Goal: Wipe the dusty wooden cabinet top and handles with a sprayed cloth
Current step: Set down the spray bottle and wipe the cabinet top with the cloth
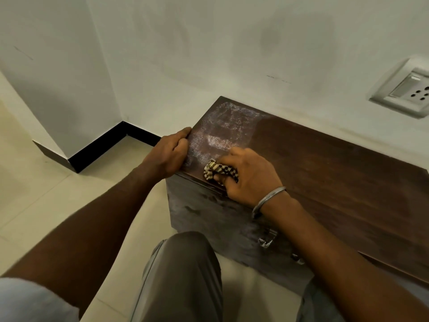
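The top-wiping step seems in hand: the right hand [250, 175] grips the bunched cloth [218, 171] on the cabinet top [325, 163], the left hand [170, 152] clasps its end edge, and next is probably the dusty patch [222, 131] just beyond the cloth.

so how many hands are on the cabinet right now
2. The left hand grips the left end of the cabinet top; the right hand holds the cloth on it near the front edge.

No legible text anywhere.
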